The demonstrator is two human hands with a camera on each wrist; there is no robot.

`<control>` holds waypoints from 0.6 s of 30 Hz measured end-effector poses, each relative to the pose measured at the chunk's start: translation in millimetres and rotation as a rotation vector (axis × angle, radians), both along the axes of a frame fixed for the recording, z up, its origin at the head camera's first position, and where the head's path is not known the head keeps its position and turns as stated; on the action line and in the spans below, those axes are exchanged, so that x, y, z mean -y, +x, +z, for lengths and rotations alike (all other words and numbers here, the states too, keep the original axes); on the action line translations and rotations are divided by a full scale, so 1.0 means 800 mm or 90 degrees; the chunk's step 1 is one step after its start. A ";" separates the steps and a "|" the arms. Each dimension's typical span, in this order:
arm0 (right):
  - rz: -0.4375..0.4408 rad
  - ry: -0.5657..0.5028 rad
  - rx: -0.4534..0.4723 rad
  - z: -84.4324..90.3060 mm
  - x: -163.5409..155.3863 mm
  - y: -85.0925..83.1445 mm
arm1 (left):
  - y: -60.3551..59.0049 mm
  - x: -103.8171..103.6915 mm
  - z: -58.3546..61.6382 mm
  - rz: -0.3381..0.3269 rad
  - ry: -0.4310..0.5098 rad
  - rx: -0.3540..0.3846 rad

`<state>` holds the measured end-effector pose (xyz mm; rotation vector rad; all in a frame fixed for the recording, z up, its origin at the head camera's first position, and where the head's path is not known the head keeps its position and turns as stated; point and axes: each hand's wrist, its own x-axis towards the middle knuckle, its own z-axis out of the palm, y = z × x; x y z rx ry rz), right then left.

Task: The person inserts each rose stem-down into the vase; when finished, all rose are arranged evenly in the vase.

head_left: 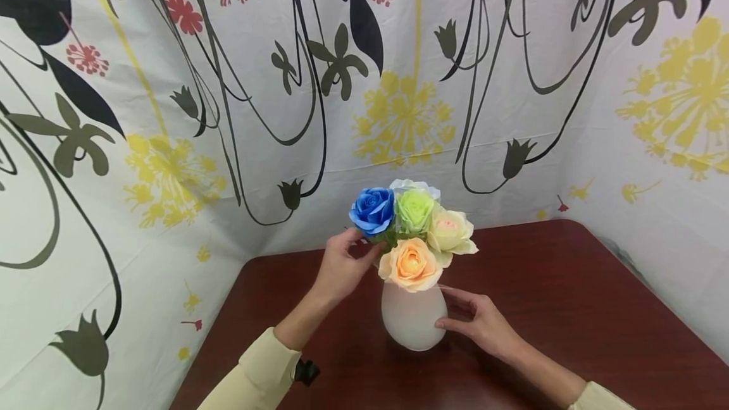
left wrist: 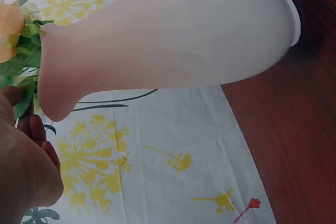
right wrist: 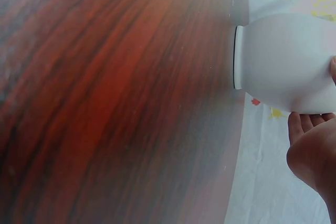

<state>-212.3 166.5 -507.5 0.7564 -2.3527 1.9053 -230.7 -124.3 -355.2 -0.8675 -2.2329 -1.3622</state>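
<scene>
A white vase (head_left: 414, 320) with a flared mouth stands upright on the table. Artificial roses fill its top: a blue rose (head_left: 373, 211), a green rose (head_left: 416, 210), a pale cream rose (head_left: 451, 231), a peach rose (head_left: 412, 264) and a white flower (head_left: 424, 187) behind. My left hand (head_left: 344, 266) pinches the blue rose just under its bloom, beside the vase mouth; leaves (left wrist: 26, 53) partly cover the fingertips in the left wrist view. With thumb in front and fingers behind, my right hand (head_left: 484, 326) holds the vase's right side. The stems inside are hidden.
The dark red-brown wooden table (head_left: 535, 283) has rounded far corners. Behind it and at both sides hangs a white cloth (head_left: 250, 169) printed with flowers. A small black object (head_left: 306, 372) sits at the left sleeve cuff.
</scene>
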 end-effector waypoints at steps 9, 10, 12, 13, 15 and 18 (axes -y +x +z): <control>0.000 0.008 -0.007 0.000 -0.002 -0.001 | -0.002 0.005 -0.013 0.014 -0.039 -0.007; -0.001 0.008 -0.008 0.000 -0.002 -0.001 | -0.001 0.006 -0.015 0.006 -0.030 0.002; -0.001 0.006 -0.007 0.000 -0.002 0.000 | 0.002 0.009 -0.019 -0.009 -0.006 0.034; -0.001 0.006 -0.006 0.001 -0.002 0.000 | 0.003 0.011 -0.022 -0.019 0.010 0.051; -0.001 0.006 -0.003 0.001 -0.003 0.000 | 0.006 0.014 -0.026 -0.037 0.040 0.083; -0.001 0.005 0.001 0.002 -0.003 0.001 | 0.012 0.020 -0.033 -0.036 0.066 0.114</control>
